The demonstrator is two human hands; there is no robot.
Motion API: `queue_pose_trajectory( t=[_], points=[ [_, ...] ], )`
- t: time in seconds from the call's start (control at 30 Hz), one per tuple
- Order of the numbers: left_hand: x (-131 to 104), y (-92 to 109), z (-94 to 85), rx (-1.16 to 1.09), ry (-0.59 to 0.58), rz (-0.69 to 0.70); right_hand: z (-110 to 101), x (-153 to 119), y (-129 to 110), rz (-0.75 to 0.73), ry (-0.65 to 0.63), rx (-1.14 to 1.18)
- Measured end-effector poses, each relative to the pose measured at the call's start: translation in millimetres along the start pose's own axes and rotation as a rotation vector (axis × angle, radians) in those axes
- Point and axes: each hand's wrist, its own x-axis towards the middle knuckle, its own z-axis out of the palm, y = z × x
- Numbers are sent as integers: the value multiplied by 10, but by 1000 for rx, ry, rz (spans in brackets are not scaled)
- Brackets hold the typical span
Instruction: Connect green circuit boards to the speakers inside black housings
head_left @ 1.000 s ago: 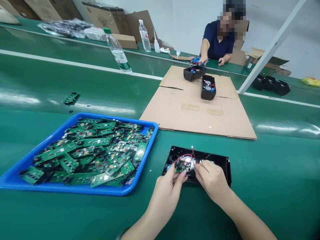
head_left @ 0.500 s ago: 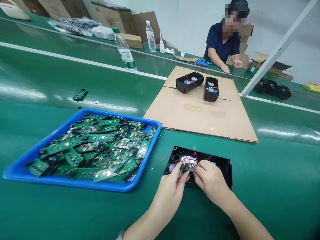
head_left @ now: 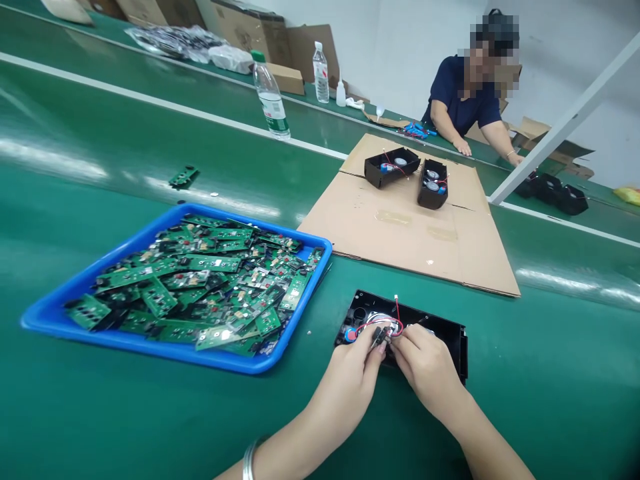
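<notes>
A black plastic housing lies on the green table, its inside facing up. Over it, my left hand pinches a small circuit board between thumb and fingers. My right hand is closed at the board's right end, its fingertips pressed together; what they pinch is too small to make out. Red and black wires loop close by, and a white connector sticks up from one lead. A blue round part sits in the housing's left end. Speakers inside are partly covered by my hands.
A blue tray heaped with circuit boards stands at left. Behind the housing, a cardboard sheet bears two black housings. Farther back are a green-capped bottle, a slanted white post and a co-worker.
The view has shifted slightly, moving most things right. My hands stay together at the board over the housing. The co-worker's one arm has reached out toward the black housings at right.
</notes>
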Motion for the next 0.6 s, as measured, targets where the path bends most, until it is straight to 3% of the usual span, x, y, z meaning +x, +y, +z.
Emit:
queue_pose_trajectory(
  t=[0.17,0.27,0.6],
  points=[
    [12,21,-51,-55,-60,51,-5,-17,41,129,37,178],
    [6,3,-63,-83,-77,59,-29,8,67,140,-16,266],
    [23,-36,-66,-186,11,39,-25,94,92,179,-61,301]
  ],
)
